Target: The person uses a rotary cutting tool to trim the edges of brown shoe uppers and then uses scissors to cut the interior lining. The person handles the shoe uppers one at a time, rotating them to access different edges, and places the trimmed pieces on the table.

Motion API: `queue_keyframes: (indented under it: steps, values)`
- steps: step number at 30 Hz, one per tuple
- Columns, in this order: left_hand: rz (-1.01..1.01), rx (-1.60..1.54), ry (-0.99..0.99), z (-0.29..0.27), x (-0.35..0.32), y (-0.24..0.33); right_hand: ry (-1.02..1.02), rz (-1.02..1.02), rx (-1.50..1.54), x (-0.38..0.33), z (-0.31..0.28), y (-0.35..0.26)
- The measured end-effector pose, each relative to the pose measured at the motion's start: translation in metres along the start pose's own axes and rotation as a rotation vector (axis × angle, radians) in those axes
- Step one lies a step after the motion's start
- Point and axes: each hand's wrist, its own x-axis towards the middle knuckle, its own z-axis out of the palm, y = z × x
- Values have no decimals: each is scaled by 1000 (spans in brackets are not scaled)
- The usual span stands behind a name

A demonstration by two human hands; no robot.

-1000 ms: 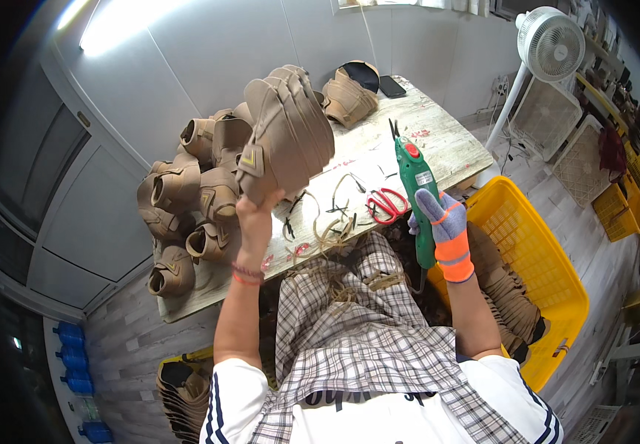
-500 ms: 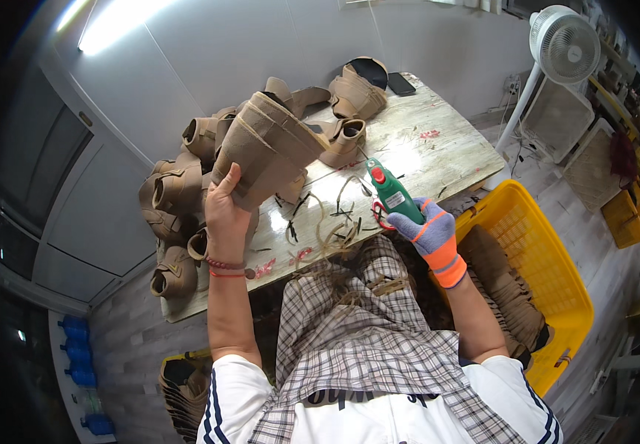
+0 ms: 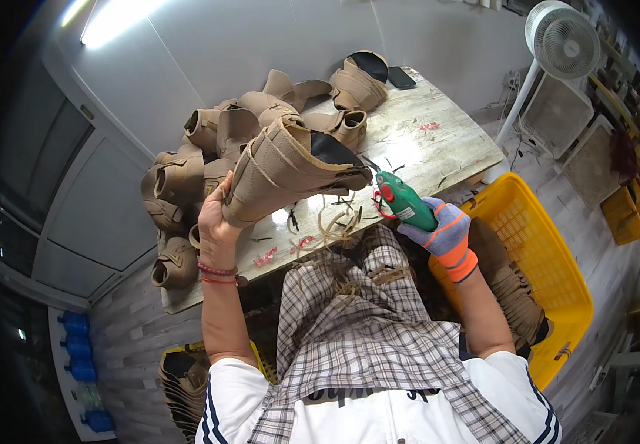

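My bare left hand (image 3: 218, 213) grips the heel end of a tan boot upper (image 3: 279, 166), held tilted above the table with its dark-lined opening toward the right. In my gloved right hand (image 3: 443, 231) is a green handheld power tool (image 3: 406, 200) with a red button. The tool's front end points at the upper's open edge, with a small gap between them. Beneath the tool, red-handled scissors (image 3: 379, 207) are partly hidden. More tan boot uppers (image 3: 177, 183) are piled along the left and back of the table.
The light wooden table (image 3: 446, 140) carries dark scraps, cord and a black phone (image 3: 401, 78). At my right stands a yellow basket (image 3: 557, 274) of stacked brown pieces (image 3: 508, 285). Another stack of pieces (image 3: 183, 392) sits low on the left. A white fan (image 3: 564, 44) stands back right.
My left hand has lowered and turned the boot upper, so its dark-lined opening now faces right. My right hand has moved slightly right and down with the green tool.
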Motion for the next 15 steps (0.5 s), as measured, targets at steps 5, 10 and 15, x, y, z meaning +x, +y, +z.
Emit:
queue_keyframes:
  steps: [5, 10, 15]
  values:
    - [1, 33, 57, 2, -2, -2, -109, 43, 0, -5, -12, -8]
    - [-39, 33, 25, -6, -2, -1, -79, 2, 10, -5, -14, -10]
    - [-69, 20, -26, -5, -1, -8, -127, 0, 32, -7, -12, -8]
